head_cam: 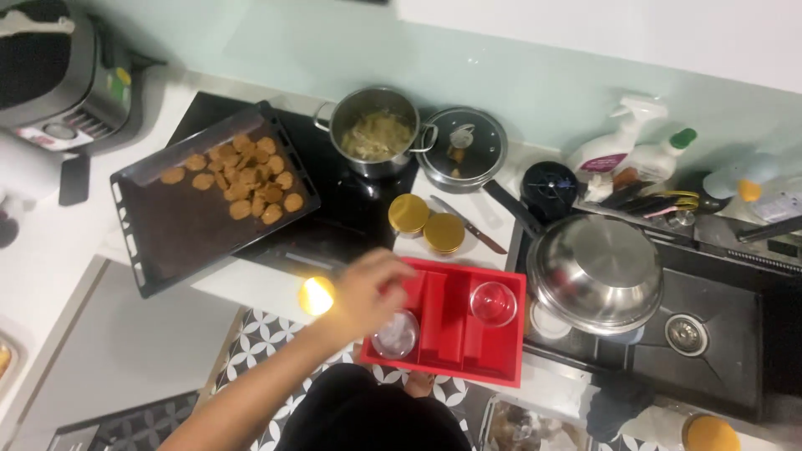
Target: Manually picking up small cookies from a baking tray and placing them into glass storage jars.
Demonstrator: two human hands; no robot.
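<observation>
My left hand (372,288) reaches in from the lower left and hovers over the left end of a red compartment tray (443,367) at the counter's front edge. Its fingers are curled and blurred, so I cannot tell whether it holds anything. Just below the hand a clear glass jar (395,334) stands in the tray. A second clear jar (493,302) stands in the tray's right part. A bright yellow round thing (317,295) lies just left of the hand. My right hand is out of view.
Two gold lids (408,214) (444,233) and a knife (468,224) lie behind the tray. On the black hob stand a pot of food (376,134), a glass lid (462,149) and a baking tray (167,225) of brown rounds. An upturned steel bowl (597,271) sits in the sink.
</observation>
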